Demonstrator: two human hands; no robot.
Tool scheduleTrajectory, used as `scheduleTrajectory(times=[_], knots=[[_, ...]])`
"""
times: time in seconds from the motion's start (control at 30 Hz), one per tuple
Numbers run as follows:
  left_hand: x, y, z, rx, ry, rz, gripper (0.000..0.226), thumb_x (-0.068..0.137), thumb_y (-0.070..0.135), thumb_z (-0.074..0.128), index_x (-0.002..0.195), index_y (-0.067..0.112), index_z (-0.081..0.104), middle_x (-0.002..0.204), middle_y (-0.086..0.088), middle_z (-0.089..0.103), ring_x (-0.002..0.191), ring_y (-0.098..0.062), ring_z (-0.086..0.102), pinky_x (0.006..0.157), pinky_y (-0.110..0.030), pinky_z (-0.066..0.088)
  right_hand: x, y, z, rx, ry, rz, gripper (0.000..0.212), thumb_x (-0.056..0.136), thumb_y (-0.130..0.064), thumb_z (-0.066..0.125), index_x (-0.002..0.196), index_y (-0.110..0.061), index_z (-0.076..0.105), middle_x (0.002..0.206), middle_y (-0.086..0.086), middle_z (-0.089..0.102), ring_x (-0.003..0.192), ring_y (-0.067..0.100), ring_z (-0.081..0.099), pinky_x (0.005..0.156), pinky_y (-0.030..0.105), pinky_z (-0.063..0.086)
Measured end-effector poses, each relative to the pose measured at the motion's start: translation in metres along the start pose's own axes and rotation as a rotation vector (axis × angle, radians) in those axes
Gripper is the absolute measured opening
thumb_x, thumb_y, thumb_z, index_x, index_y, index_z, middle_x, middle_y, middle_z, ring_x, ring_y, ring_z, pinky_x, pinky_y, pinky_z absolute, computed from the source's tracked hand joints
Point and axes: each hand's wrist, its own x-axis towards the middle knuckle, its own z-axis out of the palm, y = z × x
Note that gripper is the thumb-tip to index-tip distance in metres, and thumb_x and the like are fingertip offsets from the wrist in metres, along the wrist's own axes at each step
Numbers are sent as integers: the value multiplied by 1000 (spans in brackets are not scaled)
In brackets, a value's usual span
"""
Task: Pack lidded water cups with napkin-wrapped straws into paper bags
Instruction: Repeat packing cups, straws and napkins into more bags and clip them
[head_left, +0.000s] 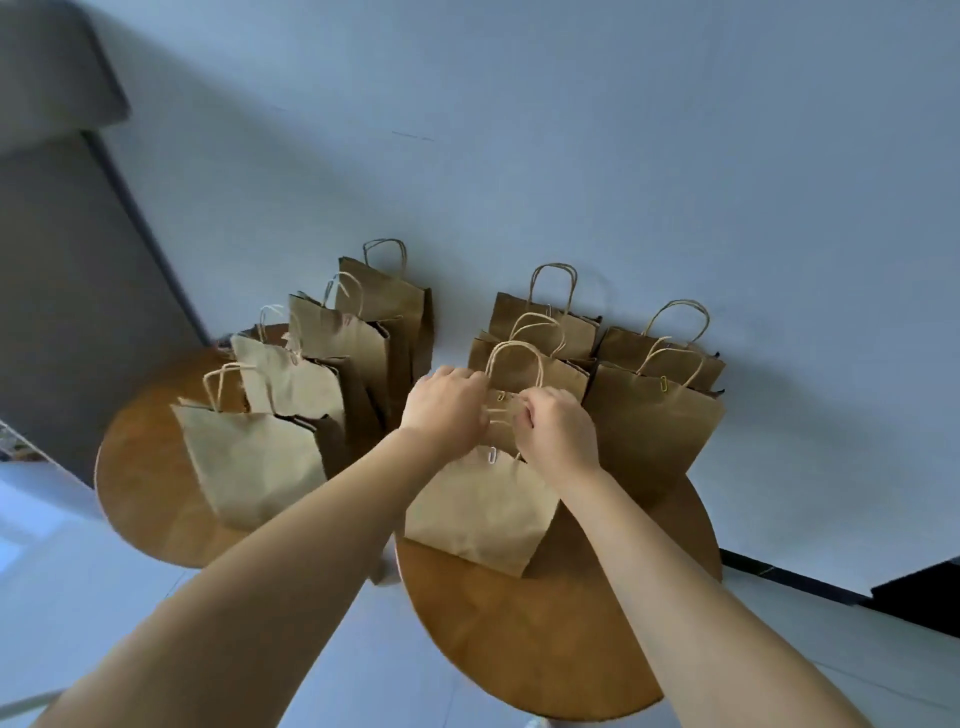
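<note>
Both hands, left hand (448, 404) and right hand (558, 432), pinch the front bag (480, 512) top; many bags (652, 415) apparently already packed, contents hidden.

I cannot see any bag's contents. The front bag (480, 512) mouth is hidden behind both hands; fingertips hidden; tabletop (545, 649) cut at 6 o'clock.

1 head cam, looking down, close over tables (545, 649).

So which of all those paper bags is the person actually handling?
The front bag on the right-hand round table, nearest the camera. Both hands, left hand and right hand, are at its top; no hand touches the others.
</note>
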Motion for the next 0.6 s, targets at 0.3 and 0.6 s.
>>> scheduleTrajectory(times=[0.3, 0.6], knots=[[-137, -161, -62, -28, 54, -196, 32, 95, 25, 47, 125, 15, 55, 121, -6, 59, 115, -25, 52, 93, -37, 46, -32, -205, 50, 53, -131, -204, 21, 93, -13, 47, 94, -4, 67, 91, 10, 64, 92, 28, 57, 66, 28, 42], [-186, -308, -117, 46, 101, -394, 18, 93, 21, 47, 105, 15, 59, 105, -1, 60, 98, -25, 58, 68, -31, 41, 4, -365, 119, 61, -216, -339, 25, 91, -15, 46, 106, -5, 65, 105, 11, 65, 101, 29, 55, 79, 34, 45]])
